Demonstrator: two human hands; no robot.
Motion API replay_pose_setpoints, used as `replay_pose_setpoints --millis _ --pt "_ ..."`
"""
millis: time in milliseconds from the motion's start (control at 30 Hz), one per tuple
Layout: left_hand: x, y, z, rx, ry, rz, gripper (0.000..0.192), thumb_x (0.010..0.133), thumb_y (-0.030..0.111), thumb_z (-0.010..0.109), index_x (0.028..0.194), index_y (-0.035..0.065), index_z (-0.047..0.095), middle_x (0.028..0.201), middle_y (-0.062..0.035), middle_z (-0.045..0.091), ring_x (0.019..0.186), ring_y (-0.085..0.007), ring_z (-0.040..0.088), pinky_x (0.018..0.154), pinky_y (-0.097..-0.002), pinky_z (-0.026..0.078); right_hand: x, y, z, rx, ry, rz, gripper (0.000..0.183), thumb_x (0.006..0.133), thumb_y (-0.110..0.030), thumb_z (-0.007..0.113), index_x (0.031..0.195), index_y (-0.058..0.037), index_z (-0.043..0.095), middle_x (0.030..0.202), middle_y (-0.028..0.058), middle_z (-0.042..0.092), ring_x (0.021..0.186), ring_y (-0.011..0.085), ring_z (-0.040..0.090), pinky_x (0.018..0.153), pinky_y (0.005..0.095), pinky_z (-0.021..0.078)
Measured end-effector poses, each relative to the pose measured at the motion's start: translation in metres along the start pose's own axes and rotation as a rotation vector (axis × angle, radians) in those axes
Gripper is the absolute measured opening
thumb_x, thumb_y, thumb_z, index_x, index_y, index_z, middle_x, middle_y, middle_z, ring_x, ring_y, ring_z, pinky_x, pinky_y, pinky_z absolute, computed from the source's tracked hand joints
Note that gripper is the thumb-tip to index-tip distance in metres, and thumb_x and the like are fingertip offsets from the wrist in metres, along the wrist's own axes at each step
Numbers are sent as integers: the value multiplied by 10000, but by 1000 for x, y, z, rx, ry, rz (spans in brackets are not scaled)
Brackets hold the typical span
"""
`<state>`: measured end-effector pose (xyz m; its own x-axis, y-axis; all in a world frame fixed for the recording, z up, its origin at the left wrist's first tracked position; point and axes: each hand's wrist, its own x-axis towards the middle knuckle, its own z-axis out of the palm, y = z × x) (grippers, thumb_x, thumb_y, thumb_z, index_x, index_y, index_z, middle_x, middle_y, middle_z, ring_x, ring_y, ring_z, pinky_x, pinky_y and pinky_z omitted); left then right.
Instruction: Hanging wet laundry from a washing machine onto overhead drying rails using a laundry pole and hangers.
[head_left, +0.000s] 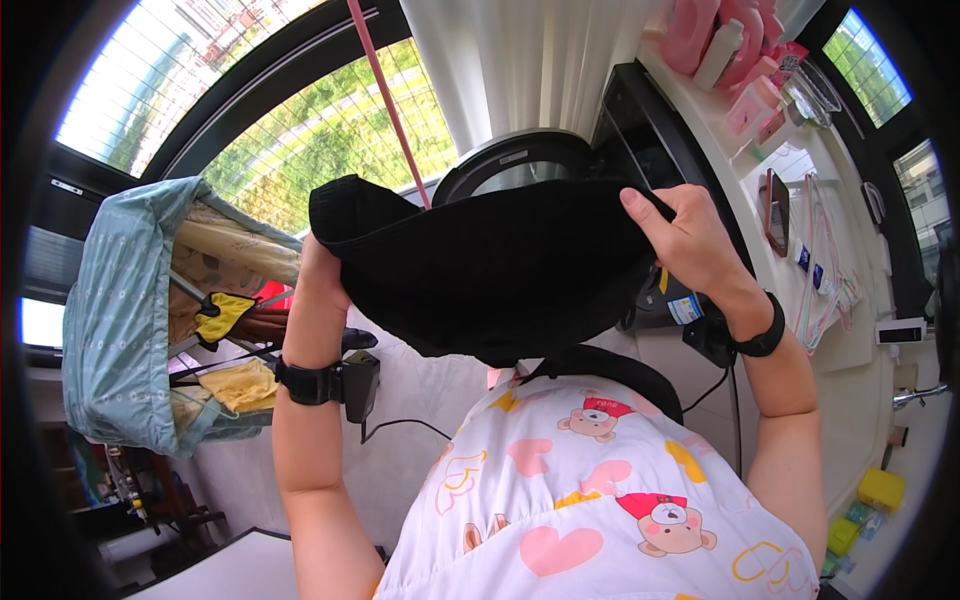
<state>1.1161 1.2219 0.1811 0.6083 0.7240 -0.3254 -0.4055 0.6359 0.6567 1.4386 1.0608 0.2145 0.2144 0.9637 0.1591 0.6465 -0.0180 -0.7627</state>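
A black cloth garment is stretched between both hands in front of my body. My right hand pinches its upper right edge, thumb on top. My left hand is at the garment's left end, by a gathered, cuff-like part; its fingers are hidden inside or behind the cloth. Behind the garment stands a front-loading washing machine with its round door swung up into view. Each wrist wears a black strap with a small box and a cable.
At left stands a folding rack draped with a blue-green patterned cloth, with yellow cloths and gloves. The white counter at right bears pink bottles, a phone and hangers. A pink pole and white curtain are ahead.
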Motion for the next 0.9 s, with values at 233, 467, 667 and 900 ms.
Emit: replay_pose_setpoints --millis 233,467,667,900 --pt "-28 44 -18 915 569 127 158 799 63 440 913 53 548 647 -37 547 469 -113 531 393 -236 440 22 27 -27 118 -50 323 336 833 -259 565 650 22 586 490 30 506 428 113 487 418 246 372" --pt "-43 63 -22 1331 406 426 297 708 -83 393 933 28 550 837 -47 537 629 -115 570 470 -226 454 24 40 -53 211 -110 79 103 775 -75 616 770 27 618 608 -1 555 564 57 506 520 202 403" --pt "2 -26 -54 2097 36 101 308 602 -50 436 868 -27 589 797 -228 581 758 -293 610 691 -337 465 9 89 -9 -480 -523 133 221 743 -208 592 850 -20 638 783 161 624 764 335 595 676 402 465" --pt "-7 1 -25 1072 72 239 221 658 -60 404 813 -57 561 609 -30 513 486 -109 484 431 -251 398 -13 117 -51 -178 -180 64 275 758 -273 620 929 -60 649 773 129 646 689 270 615 662 333 470"
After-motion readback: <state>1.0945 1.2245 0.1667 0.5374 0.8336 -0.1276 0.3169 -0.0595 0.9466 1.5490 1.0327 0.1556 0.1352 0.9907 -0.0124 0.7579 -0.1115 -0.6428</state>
